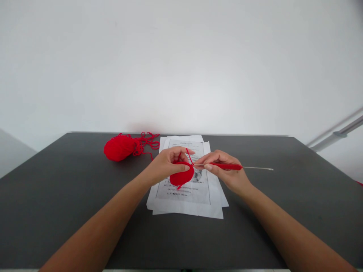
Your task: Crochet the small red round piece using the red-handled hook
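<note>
Both forearms come in from the near edge and meet over the middle of the dark grey worktop (297, 204). The left hand (170, 163) has its grip pinched on a small red crocheted piece (181, 176), a rounded disc held by its upper edge, thumb in front and fingers behind. The piece hangs just above a stack of printed paper sheets (195, 206); I cannot tell whether it touches them. The right hand (227, 172) has its grip closed on a crochet hook (229, 166), fingertips on the red handle near its left end. The hook's long axis lies nearly level, running left to right across the view. A thin metal shaft points left and reaches the top edge of the crocheted piece. A second bare metal length sticks out right of the handle, past the hand, over open worktop. The tip at the piece is too small to make out. A red strand (188, 153) rises from the piece over the left forefinger. A red yarn ball (119, 147) lies on the worktop well to the left and farther back, with loose loops of yarn (147, 141) trailing from it toward the far left corner of the sheets. A plain white wall (181, 68) stands behind.
</note>
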Demonstrator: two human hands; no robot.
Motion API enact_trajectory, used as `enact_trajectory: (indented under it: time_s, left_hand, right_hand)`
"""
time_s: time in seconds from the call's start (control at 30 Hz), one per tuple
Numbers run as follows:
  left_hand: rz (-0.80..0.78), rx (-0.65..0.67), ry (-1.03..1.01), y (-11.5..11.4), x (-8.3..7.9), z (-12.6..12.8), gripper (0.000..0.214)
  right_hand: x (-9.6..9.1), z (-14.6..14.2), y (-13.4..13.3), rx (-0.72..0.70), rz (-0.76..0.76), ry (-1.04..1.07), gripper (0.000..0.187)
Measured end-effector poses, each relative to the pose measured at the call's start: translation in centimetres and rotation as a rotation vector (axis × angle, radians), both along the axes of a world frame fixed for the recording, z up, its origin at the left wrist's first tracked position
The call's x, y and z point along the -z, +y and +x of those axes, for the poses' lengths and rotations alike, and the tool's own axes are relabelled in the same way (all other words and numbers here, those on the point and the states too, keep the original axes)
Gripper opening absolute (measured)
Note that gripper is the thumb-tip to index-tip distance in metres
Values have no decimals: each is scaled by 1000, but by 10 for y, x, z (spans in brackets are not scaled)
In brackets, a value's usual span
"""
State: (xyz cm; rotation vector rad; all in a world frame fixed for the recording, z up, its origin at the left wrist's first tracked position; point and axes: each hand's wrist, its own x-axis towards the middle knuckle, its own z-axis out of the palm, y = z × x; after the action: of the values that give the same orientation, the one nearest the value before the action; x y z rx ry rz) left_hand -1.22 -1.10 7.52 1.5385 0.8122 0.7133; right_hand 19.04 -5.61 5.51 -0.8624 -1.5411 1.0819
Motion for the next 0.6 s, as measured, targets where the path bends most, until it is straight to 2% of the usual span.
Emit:
enact_trajectory:
  time_s: [0.17, 0.43, 0.6]
  left_hand:
    - [39, 10, 28, 0, -1, 1, 34]
    - [170, -20, 152, -4, -4, 1, 21]
    - [322, -51, 271, -6, -3, 2, 29]
  right_hand:
    - [-5, 3, -1, -45, 26, -70, 9]
    - [-5, 2, -3, -19, 113, -254, 9]
    - [-3, 1, -4, -9, 267, -478, 7]
